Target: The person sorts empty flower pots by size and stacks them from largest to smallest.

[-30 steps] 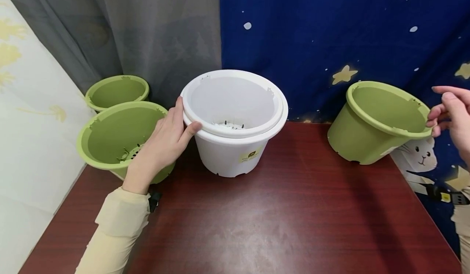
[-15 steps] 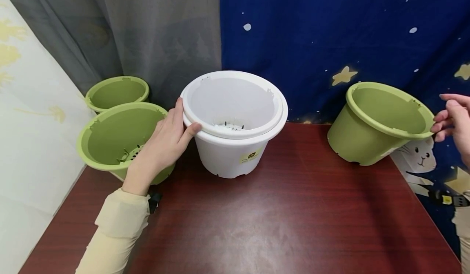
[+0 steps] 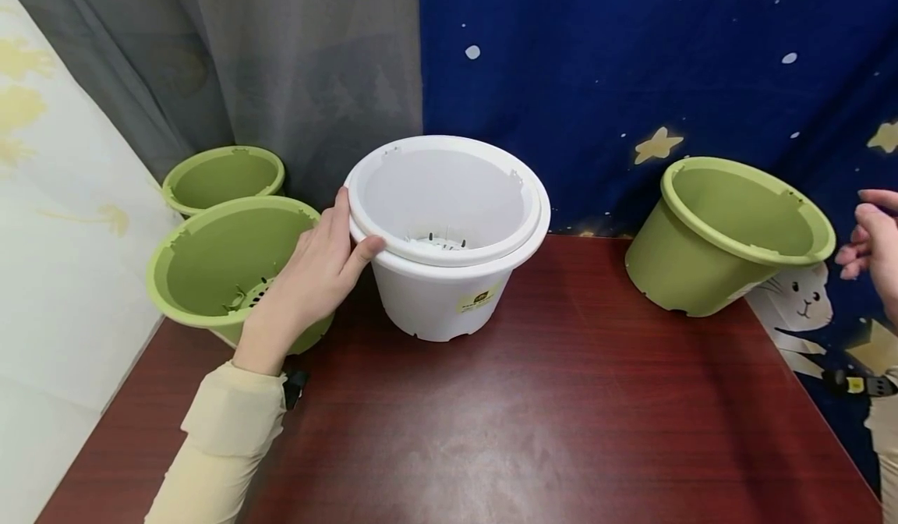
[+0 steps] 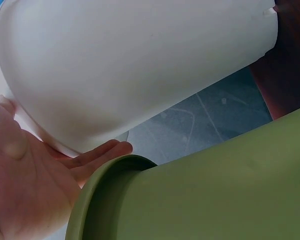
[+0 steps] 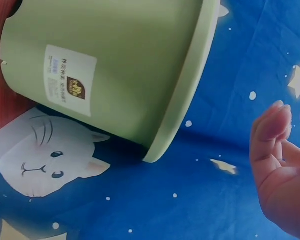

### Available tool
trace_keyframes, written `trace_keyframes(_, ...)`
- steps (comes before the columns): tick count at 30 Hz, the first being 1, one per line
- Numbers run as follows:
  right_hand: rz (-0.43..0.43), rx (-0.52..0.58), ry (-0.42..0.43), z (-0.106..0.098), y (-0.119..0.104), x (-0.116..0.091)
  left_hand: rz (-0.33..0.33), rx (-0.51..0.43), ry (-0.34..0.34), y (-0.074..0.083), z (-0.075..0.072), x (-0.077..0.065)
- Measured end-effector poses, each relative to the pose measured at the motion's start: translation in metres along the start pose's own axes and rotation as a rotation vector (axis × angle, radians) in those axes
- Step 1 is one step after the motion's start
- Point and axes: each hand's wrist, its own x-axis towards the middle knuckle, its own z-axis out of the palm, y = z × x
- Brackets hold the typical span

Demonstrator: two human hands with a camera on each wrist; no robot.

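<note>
Two white plastic flower pots (image 3: 435, 298), one nested in the other, stand upright at the middle of the table. My left hand (image 3: 302, 282) holds their left rim, thumb over the front edge and fingers along the outside. In the left wrist view those fingers (image 4: 100, 155) lie under the white rim, close by a green pot's rim. At the far right stands a green flower pot (image 3: 701, 259) with a label (image 5: 70, 80) on its side. My right hand (image 3: 877, 251) is in the air just right of that pot's rim, fingers loosely bent and holding nothing.
Two more green flower pots, a front one (image 3: 210, 274) and a back one (image 3: 224, 177), stand on the left by the white wall (image 3: 56, 274). Grey and blue curtains (image 3: 547, 79) hang behind the dark red table (image 3: 491, 430). The right table edge runs below my right hand.
My right hand has drawn away from the right green pot's rim, moving right and slightly down. My left hand and the pots look the same.
</note>
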Motion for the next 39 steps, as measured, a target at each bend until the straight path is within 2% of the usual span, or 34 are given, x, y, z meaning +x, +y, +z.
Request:
trace_keyframes(2,0.013,0.045,-0.001,-0.007,0.016,0.005,0.001,0.002,-0.001,0.0,0.0,0.0)
trace_keyframes(3,0.024,0.008,0.003,-0.009,0.018,0.005,0.0,0.002,-0.002,0.0,0.0,0.0)
trace_keyframes(10,0.05,0.003,0.046,-0.003,0.013,-0.004,-0.004,0.003,-0.003,0.001,0.0,0.0)
trace_keyframes(11,0.053,-0.025,0.053,-0.002,0.013,-0.005,-0.005,0.004,-0.005,0.001,0.0,0.0)
trace_keyframes(12,0.063,0.01,0.056,-0.002,0.013,-0.006,-0.006,0.004,-0.005,0.001,0.0,0.0)
trace_keyframes(14,0.065,-0.037,0.063,-0.001,0.014,-0.008,-0.008,0.006,-0.005,0.001,0.0,0.0)
trace_keyframes(16,0.068,-0.036,0.064,0.0,0.014,-0.01,-0.008,0.007,-0.005,0.001,0.0,0.0)
trace_keyframes(19,0.082,0.061,0.065,0.001,0.015,-0.015,-0.004,0.01,-0.001,0.001,0.0,0.0)
trace_keyframes(21,0.104,0.166,0.066,0.002,0.017,-0.019,0.0,0.011,0.001,0.001,0.0,0.001)
trace_keyframes(28,0.131,0.148,0.075,0.007,0.02,-0.03,0.003,0.019,0.01,0.001,0.001,0.0)
trace_keyframes(29,0.137,0.187,0.077,0.007,0.02,-0.031,0.004,0.018,0.012,0.001,0.001,0.0)
trace_keyframes(34,0.149,0.184,0.065,0.009,0.019,-0.035,0.009,0.016,0.022,0.001,0.0,0.001)
trace_keyframes(39,0.196,0.163,0.071,0.019,0.007,-0.042,0.009,0.016,0.021,0.0,0.001,0.001)
